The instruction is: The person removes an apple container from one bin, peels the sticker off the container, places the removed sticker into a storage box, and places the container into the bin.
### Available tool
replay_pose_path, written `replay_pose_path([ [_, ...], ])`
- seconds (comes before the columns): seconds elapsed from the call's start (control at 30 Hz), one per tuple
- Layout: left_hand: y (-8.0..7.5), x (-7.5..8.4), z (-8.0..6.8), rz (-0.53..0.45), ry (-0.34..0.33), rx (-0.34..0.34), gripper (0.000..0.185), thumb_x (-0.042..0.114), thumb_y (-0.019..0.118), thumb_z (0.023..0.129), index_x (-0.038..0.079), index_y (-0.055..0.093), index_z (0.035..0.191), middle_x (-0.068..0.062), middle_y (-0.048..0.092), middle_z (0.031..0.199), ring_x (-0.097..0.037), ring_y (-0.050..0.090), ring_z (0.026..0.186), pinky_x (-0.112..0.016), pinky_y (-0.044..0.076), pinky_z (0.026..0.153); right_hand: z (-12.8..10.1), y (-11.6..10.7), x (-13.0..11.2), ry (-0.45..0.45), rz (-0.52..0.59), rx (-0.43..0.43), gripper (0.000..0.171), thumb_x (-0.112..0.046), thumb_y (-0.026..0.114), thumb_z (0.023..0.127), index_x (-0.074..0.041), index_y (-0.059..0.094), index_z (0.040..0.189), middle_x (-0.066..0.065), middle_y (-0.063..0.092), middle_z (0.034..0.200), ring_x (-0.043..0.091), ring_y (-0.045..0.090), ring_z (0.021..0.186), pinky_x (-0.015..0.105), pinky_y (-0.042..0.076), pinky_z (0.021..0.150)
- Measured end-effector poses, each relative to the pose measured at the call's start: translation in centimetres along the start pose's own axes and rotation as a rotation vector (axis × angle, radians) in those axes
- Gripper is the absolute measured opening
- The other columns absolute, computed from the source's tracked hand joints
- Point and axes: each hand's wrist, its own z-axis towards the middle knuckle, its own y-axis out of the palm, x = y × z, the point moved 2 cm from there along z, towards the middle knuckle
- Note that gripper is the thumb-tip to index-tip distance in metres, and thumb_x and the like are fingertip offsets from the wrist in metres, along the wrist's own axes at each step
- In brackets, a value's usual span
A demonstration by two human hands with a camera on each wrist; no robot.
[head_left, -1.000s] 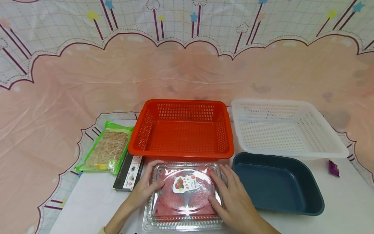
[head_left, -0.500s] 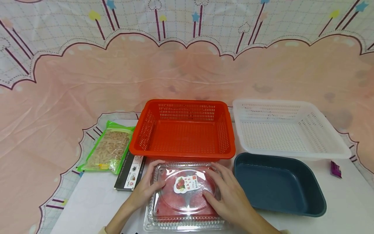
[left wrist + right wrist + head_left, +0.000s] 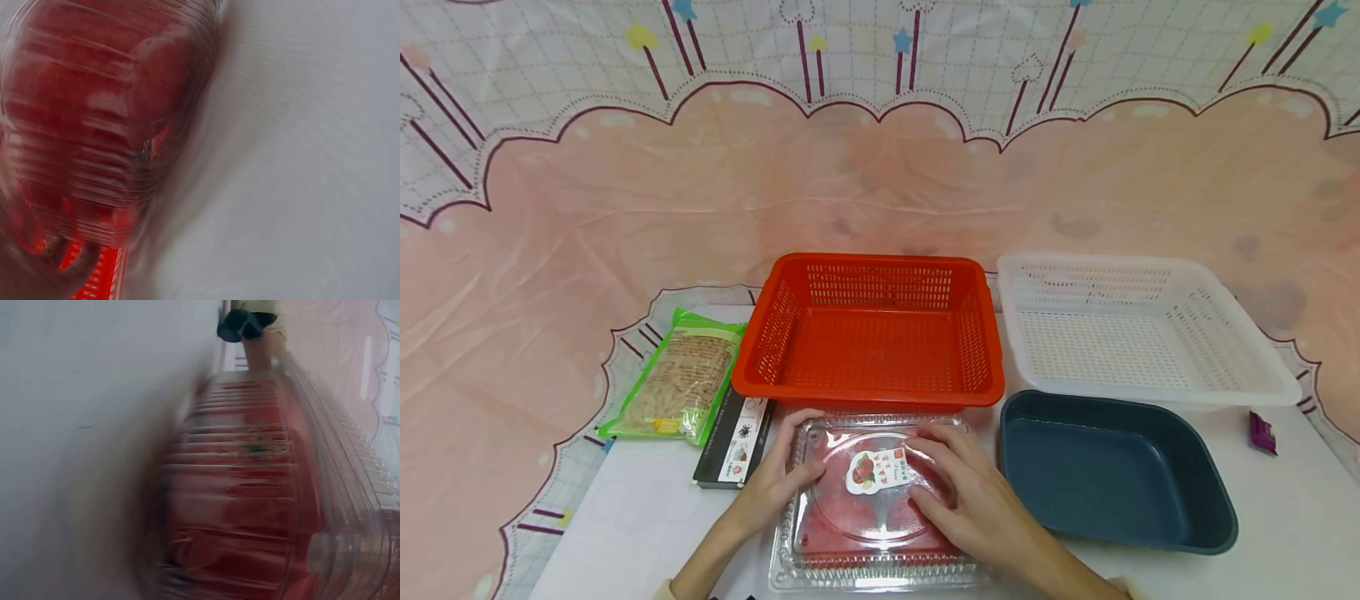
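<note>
A clear plastic clamshell box [image 3: 842, 546] with red contents lies on the white table at the front middle. Its lid carries a white label [image 3: 876, 471] with a fruit picture. At the box's left side my left hand [image 3: 767, 487] grips the edge, thumb on the lid and fingers along the far corner. My right hand [image 3: 973, 500] rests over the right part of the lid, its fingers spread loosely toward the label. In the left wrist view the ribbed box wall [image 3: 94, 119] shows, with curled fingers [image 3: 81, 265] at its end. The right wrist view has the opposite wall [image 3: 231, 506], blurred.
Behind the box stands a red basket [image 3: 880, 402]. A white basket [image 3: 1150, 396] is at back right, with a dark blue tub [image 3: 1120, 483] before it. A purple packet [image 3: 1261, 433] lies far right. At left, a green-edged food bag [image 3: 681, 383] overlaps a black box [image 3: 711, 467].
My right hand has slid left across the lid from its right edge toward the label. My left hand and the box have stayed in place.
</note>
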Motion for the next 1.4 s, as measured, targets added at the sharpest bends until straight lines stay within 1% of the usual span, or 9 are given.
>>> replay_pose_path([
  [0.13,-0.1,0.0,0.0,-0.011,-0.011,-0.004,0.051,0.017,0.055,0.093,0.022,0.034,0.139,-0.012,0.048,0.133,-0.011,0.048,0.115,-0.042,0.041,0.098,0.9,0.0,-0.4,0.012,0.067,-0.091,0.05,-0.03,0.076,0.081,-0.026,0.062,0.129,-0.008,0.056,0.133,0.01,0.049,0.124,0.042,0.05,0.099],
  [0.3,0.0,0.0,0.0,-0.031,-0.013,-0.008,0.052,0.017,0.055,0.093,0.021,0.033,0.14,-0.014,0.048,0.132,-0.012,0.049,0.115,-0.048,0.041,0.097,2.7,0.2,-0.7,-0.036,0.12,-0.194,0.042,-0.03,0.072,0.085,-0.025,0.063,0.125,-0.006,0.061,0.124,0.013,0.054,0.115,0.045,0.048,0.097],
  [0.43,0.1,0.0,0.0,-0.033,-0.013,-0.017,0.052,0.016,0.055,0.093,0.021,0.033,0.14,-0.014,0.049,0.132,-0.011,0.049,0.115,-0.041,0.042,0.097,4.0,0.5,-0.7,-0.028,0.183,-0.294,0.037,-0.034,0.068,0.088,-0.025,0.063,0.124,-0.007,0.062,0.119,0.013,0.055,0.11,0.045,0.047,0.094],
  [0.57,0.1,0.0,0.1,-0.035,-0.014,-0.017,0.052,0.016,0.055,0.093,0.021,0.033,0.14,-0.014,0.05,0.131,-0.01,0.05,0.114,-0.035,0.043,0.096,4.5,0.7,-0.5,-0.015,0.192,-0.366,0.036,-0.038,0.067,0.089,-0.025,0.063,0.123,-0.008,0.061,0.119,0.012,0.055,0.109,0.043,0.046,0.092],
  [0.77,0.1,-0.1,0.1,-0.015,-0.006,-0.001,0.052,0.016,0.055,0.092,0.021,0.034,0.139,-0.013,0.051,0.131,-0.008,0.05,0.114,-0.037,0.042,0.097,5.0,0.2,-0.3,0.002,0.298,-0.464,0.034,-0.035,0.065,0.09,-0.022,0.064,0.122,-0.006,0.061,0.119,0.013,0.054,0.109,0.038,0.047,0.094],
  [1.0,0.1,-0.3,-0.1,-0.015,-0.01,0.006,0.052,0.017,0.055,0.093,0.022,0.035,0.14,-0.012,0.051,0.133,-0.006,0.049,0.117,-0.034,0.04,0.1,5.9,0.3,-0.4,-0.003,0.294,-0.536,0.032,-0.033,0.066,0.091,-0.02,0.066,0.12,-0.002,0.061,0.115,0.012,0.052,0.099,0.026,0.047,0.082],
  [1.1,0.2,-0.3,-0.1,-0.023,-0.012,0.005,0.052,0.016,0.055,0.093,0.022,0.035,0.14,-0.012,0.05,0.134,-0.006,0.048,0.117,-0.031,0.04,0.101,6.1,0.3,-0.4,0.01,0.299,-0.553,0.033,-0.032,0.066,0.09,-0.019,0.066,0.12,-0.001,0.062,0.116,0.013,0.052,0.101,0.026,0.047,0.085],
  [1.3,0.1,-0.2,0.0,-0.028,0.005,0.002,0.052,0.015,0.055,0.093,0.021,0.034,0.14,-0.013,0.049,0.134,-0.006,0.049,0.117,-0.029,0.041,0.1,6.0,0.4,-0.4,0.029,0.301,-0.533,0.032,-0.031,0.067,0.09,-0.023,0.066,0.121,-0.004,0.061,0.118,0.014,0.052,0.108,0.033,0.046,0.092],
  [1.4,0.1,-0.2,0.0,-0.026,0.004,0.001,0.051,0.015,0.054,0.093,0.021,0.034,0.14,-0.012,0.05,0.134,-0.006,0.048,0.117,-0.029,0.04,0.1,5.9,0.5,-0.4,0.034,0.298,-0.525,0.03,-0.03,0.068,0.09,-0.024,0.066,0.119,-0.006,0.061,0.117,0.013,0.052,0.107,0.032,0.046,0.091],
])
